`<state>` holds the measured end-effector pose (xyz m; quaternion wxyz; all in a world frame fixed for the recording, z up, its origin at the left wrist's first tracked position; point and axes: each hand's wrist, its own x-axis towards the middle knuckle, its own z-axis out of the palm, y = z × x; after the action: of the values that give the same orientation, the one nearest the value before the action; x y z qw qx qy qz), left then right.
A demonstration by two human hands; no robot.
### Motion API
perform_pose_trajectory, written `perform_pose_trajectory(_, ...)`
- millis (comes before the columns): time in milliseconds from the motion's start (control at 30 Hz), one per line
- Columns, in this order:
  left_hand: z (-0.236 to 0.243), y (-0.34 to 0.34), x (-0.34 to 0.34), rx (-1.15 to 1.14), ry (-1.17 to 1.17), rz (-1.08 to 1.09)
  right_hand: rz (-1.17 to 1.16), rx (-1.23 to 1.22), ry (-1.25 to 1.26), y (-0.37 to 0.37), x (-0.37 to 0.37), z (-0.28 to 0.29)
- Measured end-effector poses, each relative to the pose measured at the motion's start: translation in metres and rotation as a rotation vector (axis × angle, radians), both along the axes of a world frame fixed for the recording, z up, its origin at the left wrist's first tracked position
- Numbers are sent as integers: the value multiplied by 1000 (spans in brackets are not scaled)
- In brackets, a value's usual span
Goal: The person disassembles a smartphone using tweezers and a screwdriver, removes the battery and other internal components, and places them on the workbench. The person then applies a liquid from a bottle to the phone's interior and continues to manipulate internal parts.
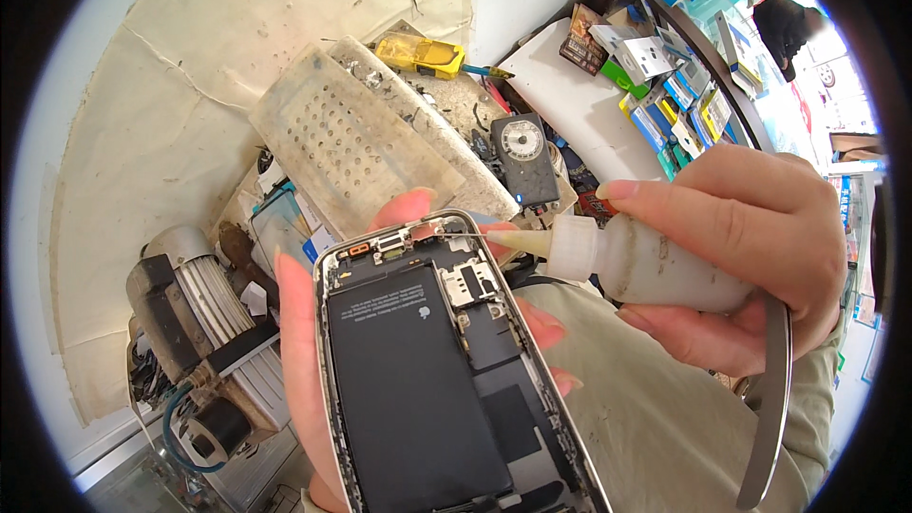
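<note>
An opened smartphone (489, 347) rests in my left hand (299, 351), its inside facing up. My thumb lies along its left edge, and fingers wrap round the far and right edges. A large black battery (408, 399) fills much of the case, with small metal parts and an orange piece at the far end. My right hand (769, 228) grips a whitish squeeze bottle (665, 261) lying sideways. Its narrow yellowish nozzle (521, 241) points left at the phone's far right corner; whether it touches, I cannot tell. A slim curved metal tool (777, 408) hangs down from the same hand.
Beyond the phone lie a grimy perforated board (332, 128), a yellow-handled tool (423, 54) and a small black device with a round dial (522, 152). A ribbed motor (204, 299) stands at left. Several small boxes and packets (665, 85) crowd the far right.
</note>
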<state>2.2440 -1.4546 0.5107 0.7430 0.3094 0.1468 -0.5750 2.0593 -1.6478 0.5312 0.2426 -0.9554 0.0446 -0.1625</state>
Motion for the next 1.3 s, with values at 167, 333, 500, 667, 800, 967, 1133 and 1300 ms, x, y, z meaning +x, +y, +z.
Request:
perform_pose_trajectory(167, 9, 0, -2, -20, 184, 21, 6, 0, -9, 0, 3, -1)
perform_pose_trajectory(333, 10, -3, -2, -64, 184, 38, 28, -11, -6, -2, 4, 1)
perform_pose_trajectory(500, 7, -2, -1, -92, 183, 37, 49, -16, -8, -4, 4, 2)
perform_pose_trajectory(667, 7, -2, -1, -72, 143, 26, 53, -4, 9, -5, 4, 2)
perform_pose_trajectory(800, 7, -2, 0, -79, 146, 31, 62, -2, -9, -5, 3, 1)
perform_pose_trajectory(967, 7, -1, -1, -82, 181, 42, 53, -2, -2, -3, 2, 1)
perform_pose_trajectory(1133, 8, -2, -3, -81, 195, 62, 19, 34, 12, -1, 1, 1)
perform_pose_trajectory(1300, 6, -2, -1, -81, 201, 50, 24, 18, 7, 0, -1, 2)
